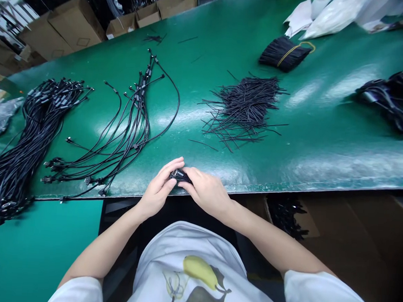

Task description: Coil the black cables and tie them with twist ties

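Just above the table's front edge, my left hand (159,187) and my right hand (208,191) close together around a black cable (180,175). It looks folded up small, with a metal-ended plug showing between the fingers; the rest is covered by my hands. Up and to the left lies a loose group of black cables (140,111) with plugs at both ends. Beyond my right hand is a spread pile of thin black ties (247,104), a few of them strayed toward me.
A thick heap of black cables (40,123) covers the left end of the green table (205,45). At the back right are a tie bundle with a yellow band (284,55) and white bags (335,17). Black cables (391,98) lie far right. Cardboard boxes (77,23) stand behind.
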`<state>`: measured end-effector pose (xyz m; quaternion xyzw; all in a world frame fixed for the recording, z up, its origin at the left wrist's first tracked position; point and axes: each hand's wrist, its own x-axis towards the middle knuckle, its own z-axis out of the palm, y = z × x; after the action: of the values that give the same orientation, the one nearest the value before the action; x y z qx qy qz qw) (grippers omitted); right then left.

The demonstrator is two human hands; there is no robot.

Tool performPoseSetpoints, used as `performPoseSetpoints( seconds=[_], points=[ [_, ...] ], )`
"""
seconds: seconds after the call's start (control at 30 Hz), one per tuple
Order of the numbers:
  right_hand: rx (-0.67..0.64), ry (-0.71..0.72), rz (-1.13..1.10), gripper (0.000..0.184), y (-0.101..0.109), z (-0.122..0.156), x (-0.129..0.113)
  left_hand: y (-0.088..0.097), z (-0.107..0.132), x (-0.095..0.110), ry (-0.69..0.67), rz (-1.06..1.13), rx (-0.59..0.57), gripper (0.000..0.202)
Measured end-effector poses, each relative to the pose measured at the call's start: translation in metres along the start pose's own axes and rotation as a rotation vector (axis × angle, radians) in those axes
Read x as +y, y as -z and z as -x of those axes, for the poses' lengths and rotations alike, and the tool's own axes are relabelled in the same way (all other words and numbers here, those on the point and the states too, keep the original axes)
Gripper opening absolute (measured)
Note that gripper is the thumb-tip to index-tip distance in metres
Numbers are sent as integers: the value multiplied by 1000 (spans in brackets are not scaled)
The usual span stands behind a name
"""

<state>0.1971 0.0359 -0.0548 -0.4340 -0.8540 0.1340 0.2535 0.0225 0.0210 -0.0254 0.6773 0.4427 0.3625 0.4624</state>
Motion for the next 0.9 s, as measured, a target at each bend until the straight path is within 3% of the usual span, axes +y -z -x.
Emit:
performPoseSetpoints(
  seconds=[0.17,0.27,0.4,0.5,0.7,0.8,0.9],
  points=[
    [72,58,212,33,-8,-4,-4,-9,-1,-1,-29,-158,-14,47],
    [86,100,209,26,-8,-1,-4,-17,-2,-1,-20,-221,-10,52],
    [33,88,203,34,0,7,16,-19,-2,-1,-13,-298,-119,60],
    [42,-133,309,39,26,16,66,-9,4,-14,12,-388,-174,59],
    [114,-756,665,34,121,37,214,14,18,-50,-72,-530,-133,32],
    [103,-838,719,34,151,35,265,12,20,-48,-141,-564,-128,30],
    [107,-840,710,34,168,27,287,11,23,-37,-161,-566,-135,27]
  ],
)
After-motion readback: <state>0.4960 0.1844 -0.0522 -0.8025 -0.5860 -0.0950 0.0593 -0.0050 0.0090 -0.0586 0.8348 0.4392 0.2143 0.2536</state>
